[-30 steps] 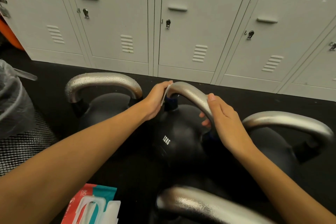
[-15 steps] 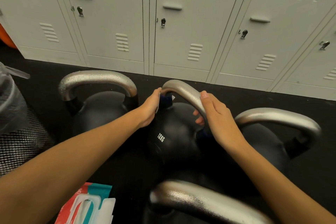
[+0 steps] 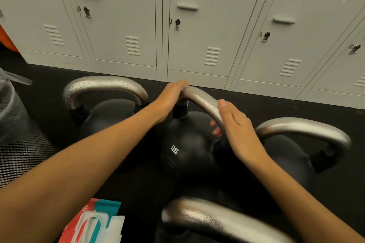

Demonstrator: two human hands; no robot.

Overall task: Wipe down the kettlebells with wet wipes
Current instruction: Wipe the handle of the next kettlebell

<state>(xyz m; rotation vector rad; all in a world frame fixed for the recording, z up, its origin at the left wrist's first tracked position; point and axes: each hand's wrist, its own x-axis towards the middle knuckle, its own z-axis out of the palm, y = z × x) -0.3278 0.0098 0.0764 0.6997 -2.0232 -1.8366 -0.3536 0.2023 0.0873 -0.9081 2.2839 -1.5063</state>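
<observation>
The left hand [image 3: 170, 94] curls its fingers [image 3: 180, 83] over the far end of the handle [image 3: 205, 102], a sliver of white wipe [image 3: 185, 86] under them; it was lower earlier. The right hand [image 3: 239, 130] wraps the near end. The handle runs 10 to 4 o'clock above the upright 12KG kettlebell [image 3: 187, 148] at centre floor [image 3: 49, 89].

Both bare forearms outstretched, left hand [image 3: 171, 92] and right hand [image 3: 236, 124] with fingers [image 3: 215, 131] curled, gripping.
</observation>
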